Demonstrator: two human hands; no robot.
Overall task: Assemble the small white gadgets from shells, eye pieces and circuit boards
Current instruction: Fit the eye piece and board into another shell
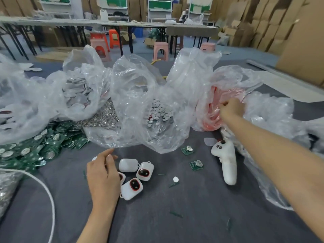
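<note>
While approx. four gadgets (131, 187) sat bunched on the table (157, 216) near me (two clearly w/ red-rimmed eyes up, one back-up, one half under my hand), most of the job was left, I'd judge. A big heap of boards (35, 146) lay at left, and two loose boards (196, 164) lay by the controller (226, 163). Further back were a bag of shells (78, 92) and, mid-table, a bag of white discs (159, 109); eye pieces or not, couldn't tell. Whether those four were fully closed up, no way to say from above.

My left hand (103, 174) hovered low over the bunch, fingers loose and spread, holding nothing; it covered part of one gadget, prob. touching it. My right hand (231, 107) was stretched out to the red bag (210, 120) at far right, fingers curled tight at its mouth. Pinching plastic or a part inside, couldn't tell which. Hands were well apart.
</note>
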